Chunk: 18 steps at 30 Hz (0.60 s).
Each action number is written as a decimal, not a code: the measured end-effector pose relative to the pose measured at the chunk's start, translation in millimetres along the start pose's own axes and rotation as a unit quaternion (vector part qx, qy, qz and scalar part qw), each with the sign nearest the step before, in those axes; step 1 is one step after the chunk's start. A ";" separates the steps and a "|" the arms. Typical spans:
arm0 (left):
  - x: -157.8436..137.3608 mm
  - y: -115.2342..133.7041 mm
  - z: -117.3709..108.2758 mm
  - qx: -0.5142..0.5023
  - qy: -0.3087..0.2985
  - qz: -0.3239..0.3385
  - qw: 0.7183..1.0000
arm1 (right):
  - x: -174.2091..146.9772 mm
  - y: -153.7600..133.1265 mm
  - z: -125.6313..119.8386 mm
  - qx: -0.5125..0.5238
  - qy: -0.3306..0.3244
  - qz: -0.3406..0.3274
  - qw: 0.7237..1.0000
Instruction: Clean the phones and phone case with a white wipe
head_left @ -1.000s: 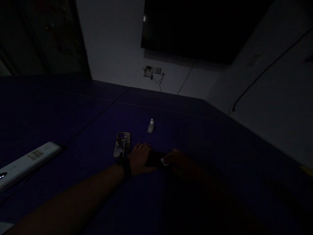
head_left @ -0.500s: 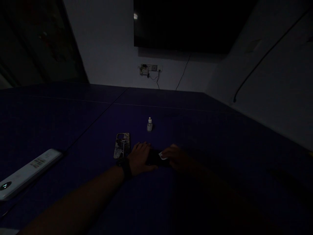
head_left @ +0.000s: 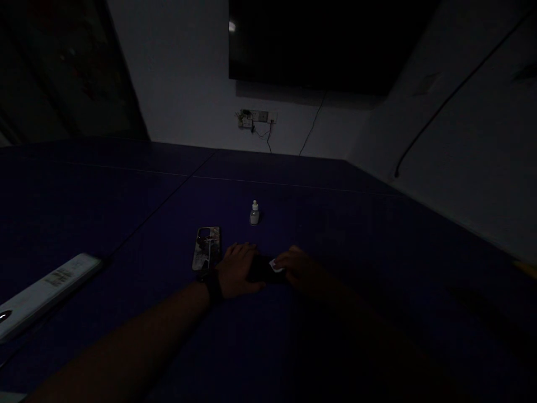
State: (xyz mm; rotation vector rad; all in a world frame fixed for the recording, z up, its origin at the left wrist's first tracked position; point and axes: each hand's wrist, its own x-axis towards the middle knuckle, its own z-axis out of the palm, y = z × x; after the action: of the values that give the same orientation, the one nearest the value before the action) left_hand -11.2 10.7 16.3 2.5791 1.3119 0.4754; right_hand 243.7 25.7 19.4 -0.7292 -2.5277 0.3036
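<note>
A dark flat phone (head_left: 262, 270) lies on the blue table, its outline hard to make out in the dim light. My left hand (head_left: 238, 270), with a dark band at the wrist, grips the phone's left end between thumb and fingers. In my right hand (head_left: 298, 267) is a small white wipe (head_left: 276, 266), pressed against the phone's right part by the fingertips. Just left of my left hand lies a phone case (head_left: 207, 248) with a printed picture and a camera cutout. A small dropper bottle (head_left: 254, 215) with a white top stands upright beyond my hands.
A long white device (head_left: 50, 294) with a label lies at the far left. The blue tabletop (head_left: 327, 218) reaches to the wall, crossed by seams. Above hang a dark screen (head_left: 310, 45), sockets with cables (head_left: 260, 117), and a black cable (head_left: 444, 106) at the right.
The wipe and my right fingers have shifted slightly on the phone. My left hand keeps its hold. The whole view has moved a little, so everything appears slightly further left.
</note>
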 end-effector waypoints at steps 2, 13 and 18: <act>0.2 0.6 -0.7 -0.001 -0.004 0.000 1.000 | -5.8 -5.9 -1.0 0.034 -0.010 -0.030 0.999; -0.4 0.2 -0.7 0.001 0.000 0.006 1.000 | 13.7 -5.6 9.9 -0.047 0.021 0.049 0.997; 0.3 -0.3 0.1 0.002 0.000 0.005 1.000 | 10.3 -14.7 8.4 0.021 -0.003 -0.027 0.999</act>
State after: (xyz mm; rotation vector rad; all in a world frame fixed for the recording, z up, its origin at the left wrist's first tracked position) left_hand -11.2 11.2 16.2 2.5906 1.3010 0.4766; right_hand 225.3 18.4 21.1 -0.6429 -2.5345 0.3383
